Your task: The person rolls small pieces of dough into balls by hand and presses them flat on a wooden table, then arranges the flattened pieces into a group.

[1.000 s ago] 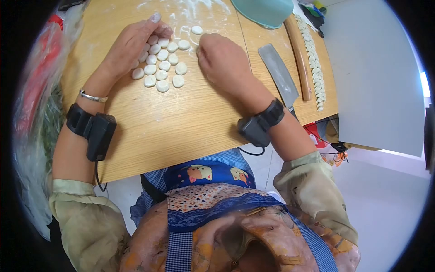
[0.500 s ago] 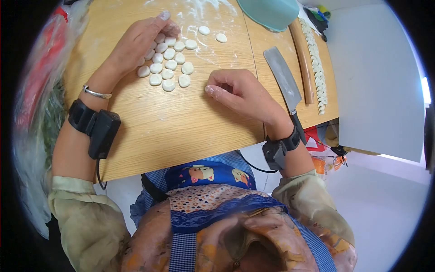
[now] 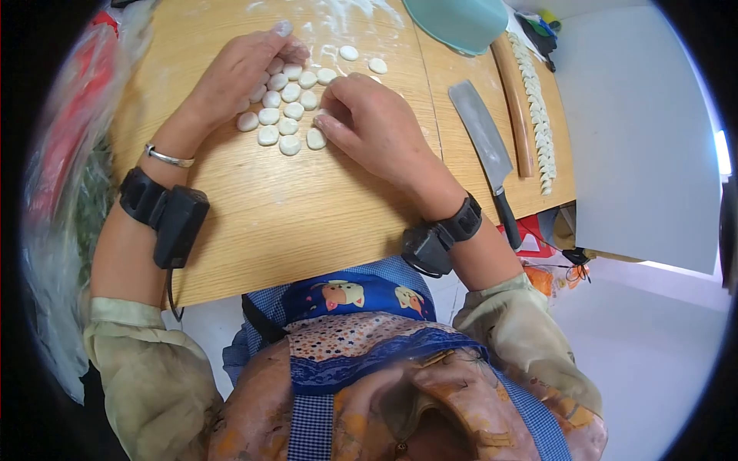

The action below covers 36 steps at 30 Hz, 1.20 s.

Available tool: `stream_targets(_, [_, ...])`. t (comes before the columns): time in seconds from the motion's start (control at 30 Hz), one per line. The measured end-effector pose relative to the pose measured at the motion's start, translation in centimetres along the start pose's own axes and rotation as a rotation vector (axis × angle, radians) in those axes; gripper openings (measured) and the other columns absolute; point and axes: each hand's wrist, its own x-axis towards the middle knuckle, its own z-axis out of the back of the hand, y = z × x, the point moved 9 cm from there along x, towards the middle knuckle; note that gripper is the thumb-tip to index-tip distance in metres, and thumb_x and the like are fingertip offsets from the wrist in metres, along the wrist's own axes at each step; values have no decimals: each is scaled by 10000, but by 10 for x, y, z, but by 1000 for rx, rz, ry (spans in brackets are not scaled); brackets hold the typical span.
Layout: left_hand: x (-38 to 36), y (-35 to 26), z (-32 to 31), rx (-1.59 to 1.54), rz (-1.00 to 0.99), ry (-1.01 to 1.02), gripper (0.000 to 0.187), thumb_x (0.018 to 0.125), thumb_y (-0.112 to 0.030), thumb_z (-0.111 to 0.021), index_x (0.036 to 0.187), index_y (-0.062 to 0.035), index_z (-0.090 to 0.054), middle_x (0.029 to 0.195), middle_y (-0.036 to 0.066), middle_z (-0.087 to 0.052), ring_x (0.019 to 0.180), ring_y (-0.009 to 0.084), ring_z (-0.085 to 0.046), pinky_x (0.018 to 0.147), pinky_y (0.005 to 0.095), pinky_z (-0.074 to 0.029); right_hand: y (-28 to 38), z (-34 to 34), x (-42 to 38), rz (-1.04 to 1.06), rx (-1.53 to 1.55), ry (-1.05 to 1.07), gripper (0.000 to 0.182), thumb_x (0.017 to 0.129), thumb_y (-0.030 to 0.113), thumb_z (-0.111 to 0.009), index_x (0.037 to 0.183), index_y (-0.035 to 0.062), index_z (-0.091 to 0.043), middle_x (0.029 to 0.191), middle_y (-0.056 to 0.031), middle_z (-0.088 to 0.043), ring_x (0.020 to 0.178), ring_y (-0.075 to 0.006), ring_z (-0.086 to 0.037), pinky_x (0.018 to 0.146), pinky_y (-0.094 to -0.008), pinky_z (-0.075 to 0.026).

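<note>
Small round flattened dough pieces [image 3: 290, 92] lie clustered on the wooden table. Along the cluster's upper left side rests my left hand [image 3: 234, 75], cupped with its thumb and fingers apart, its floury fingertips beside the nearest pieces. My right hand [image 3: 373, 123] bends around the cluster's right side, a gap showing between thumb and index finger. Its thumb tip is right at a dough piece [image 3: 316, 139] on the lower right, and the hand covers another piece. Two loose pieces, one of them a dough disc [image 3: 349, 53], lie farther back.
Right of my hands lies a cleaver [image 3: 480, 127] with a black handle. Beyond it are a wooden rolling pin [image 3: 513, 107] and a long row of cut dough [image 3: 538, 115]. A teal bowl [image 3: 461, 27] stands at the back. Clear plastic bags [image 3: 69, 154] hang at left.
My right hand has moved left and slightly up, from bare table to the right edge of the dough pieces. My left hand stays almost in place.
</note>
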Motion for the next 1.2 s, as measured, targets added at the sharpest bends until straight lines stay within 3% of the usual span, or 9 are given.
stream_targets(0.3, [0,-1,-1,6,4,-5,518,1105,-377,-357,1088,47,-652,1074,90,-670,1038,157,-603,990,298,-451,-12,24,-43,-107,-10,24,182,871,201,-677,889,37,-599,832,-148,-594,814,-361,-597,710,-451,-480])
stream_targets(0.6, [-3,-2,-1,-18,34,-36,493,1104,-354,-350,1068,32,-654,1051,78,-675,1018,151,-598,979,311,-453,-2,23,-37,-37,-19,81,184,864,186,-674,896,34,-574,865,-161,-588,829,-370,-593,743,-468,-480])
stream_targets(0.73, [0,8,3,-54,46,-51,474,1105,-328,-359,1063,41,-653,1041,87,-680,1002,152,-601,961,304,-463,5,13,-10,56,-109,-106,124,886,131,-597,914,12,-572,862,-176,-603,812,-375,-616,724,-471,-502])
stream_targets(0.87, [-2,3,0,-113,22,-52,452,1106,-300,-371,1045,49,-650,1037,96,-684,996,153,-607,955,299,-470,-6,-9,6,29,-238,-89,118,865,106,-584,931,7,-580,866,-178,-615,800,-370,-640,707,-460,-526])
stream_targets(0.93, [1,2,0,-94,9,-21,448,1105,-305,-372,1052,43,-649,1042,98,-683,1004,156,-607,961,299,-468,-1,-8,4,96,-227,-150,122,908,136,-570,929,16,-559,811,-148,-607,756,-377,-623,682,-467,-513])
stream_targets(1.07, [-1,2,-1,-91,30,-16,452,1099,-328,-395,1077,48,-644,1051,93,-683,1011,149,-611,969,294,-467,-16,-9,9,-15,-165,-112,146,926,177,-546,919,32,-568,841,-173,-634,796,-403,-626,716,-496,-502])
stream_targets(1.13, [-4,11,2,-123,90,-57,459,1095,-344,-409,1089,51,-643,1060,91,-683,1014,147,-614,965,290,-468,-20,-6,14,-99,-158,16,131,909,133,-521,950,46,-609,920,-188,-681,821,-398,-658,722,-517,-516])
stream_targets(1.2, [-2,7,1,-99,42,-46,518,1104,-381,-352,1106,40,-654,1096,85,-677,1036,155,-611,991,301,-457,-16,-10,13,-21,-145,20,128,923,146,-527,942,42,-599,877,-187,-669,794,-397,-654,703,-510,-511])
